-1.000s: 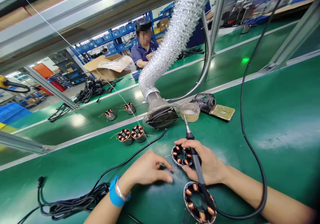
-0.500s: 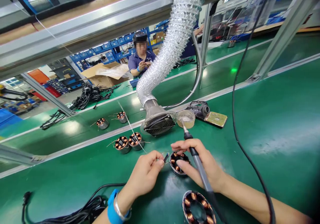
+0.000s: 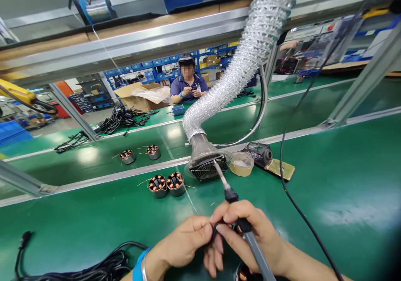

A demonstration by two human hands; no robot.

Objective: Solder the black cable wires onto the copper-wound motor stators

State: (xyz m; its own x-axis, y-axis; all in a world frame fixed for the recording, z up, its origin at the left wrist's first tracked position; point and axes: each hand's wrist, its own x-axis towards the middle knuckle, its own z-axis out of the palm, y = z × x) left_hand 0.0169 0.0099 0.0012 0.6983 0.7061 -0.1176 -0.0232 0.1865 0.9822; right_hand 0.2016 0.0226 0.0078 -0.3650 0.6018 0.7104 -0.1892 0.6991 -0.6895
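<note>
Head view. Your left grip point(image 3: 189, 241): pinched on a dark cable end point(image 3: 214, 231), mostly hidden. Your right grip point(image 3: 266, 239): clamped round a soldering iron point(image 3: 231, 195), fingers meeting the left's. Copper-wound stator point(image 3: 242, 275): below your right grip, partly covered. Stator pair point(image 3: 158, 187): upright on the green surface point(image 3: 109, 214), beyond your left grip.

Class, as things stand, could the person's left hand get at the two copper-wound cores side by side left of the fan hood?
Probably yes: only green bench and a thin pale strand show between the left hand and the cores. The hand's fingers pinch something dark, though, and would likely need freeing.
</note>
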